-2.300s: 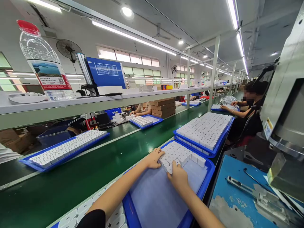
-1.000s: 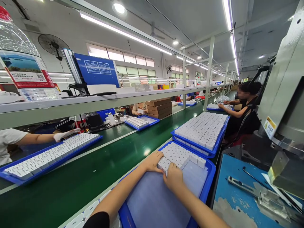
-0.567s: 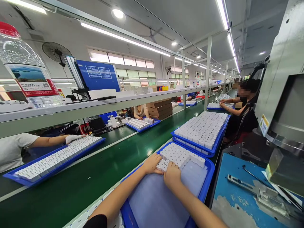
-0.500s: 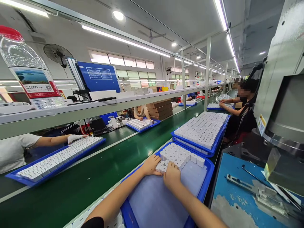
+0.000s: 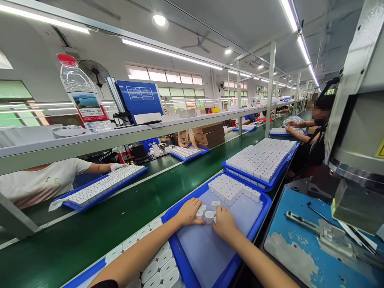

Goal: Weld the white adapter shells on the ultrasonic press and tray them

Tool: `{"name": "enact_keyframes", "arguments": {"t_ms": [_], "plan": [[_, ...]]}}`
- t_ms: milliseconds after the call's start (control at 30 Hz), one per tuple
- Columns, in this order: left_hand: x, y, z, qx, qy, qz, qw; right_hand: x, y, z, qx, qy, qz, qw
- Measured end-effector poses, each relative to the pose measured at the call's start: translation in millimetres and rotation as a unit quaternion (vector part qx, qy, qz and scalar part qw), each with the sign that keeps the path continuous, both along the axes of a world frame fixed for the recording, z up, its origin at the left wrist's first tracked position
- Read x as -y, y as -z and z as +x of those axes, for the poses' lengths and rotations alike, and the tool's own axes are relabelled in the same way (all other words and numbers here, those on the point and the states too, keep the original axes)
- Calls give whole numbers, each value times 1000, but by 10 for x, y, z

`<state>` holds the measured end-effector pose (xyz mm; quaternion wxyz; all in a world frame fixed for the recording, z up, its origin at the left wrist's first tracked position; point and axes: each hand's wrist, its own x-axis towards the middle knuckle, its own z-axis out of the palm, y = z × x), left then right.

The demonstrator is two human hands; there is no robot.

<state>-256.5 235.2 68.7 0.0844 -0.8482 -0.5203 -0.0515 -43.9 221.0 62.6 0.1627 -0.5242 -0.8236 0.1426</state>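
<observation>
In the blue tray (image 5: 264, 216) before me, lined with a translucent sheet, my left hand (image 5: 189, 212) curls its thumb and fingers round the left side of a few small white charger housings (image 5: 209, 217). My right hand (image 5: 225, 222) closes on the same little cluster from the right and hides part of it. The pieces have rounded corners, and a small slot shows in the top of some. A gap parts them from a packed block of white housings (image 5: 226, 189) at the tray's far end.
Stacked blue trays full of housings (image 5: 261, 160) stand beyond mine; another filled tray (image 5: 163, 264) lies under my left forearm. A green conveyor (image 5: 135, 224) runs along the left. At right is a press machine (image 5: 354, 168) over a blue plate (image 5: 297, 212). Co-workers handle trays nearby.
Both hands have come away from the packed block with a few housings between them, opening a gap. The camera view has shifted, so the bottle and shelf appear farther right.
</observation>
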Motion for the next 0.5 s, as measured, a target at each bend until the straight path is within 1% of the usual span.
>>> {"name": "enact_keyframes", "arguments": {"t_ms": [133,200,267,400,500], "plan": [[66,-41,-64,9,-42,7,999,11,31,35,3,19,0,1000],[89,-25,-69,15,-61,13,998,13,35,48,1,20,5,1000],[103,1,-57,21,-75,17,997,4,30,75,-2,6,11,1000],[112,38,-19,27,-89,18,996,-65,6,161,0,-22,7,1000],[106,46,-10,33,-93,18,995,-136,-9,212,16,-14,-7,1000]]}}
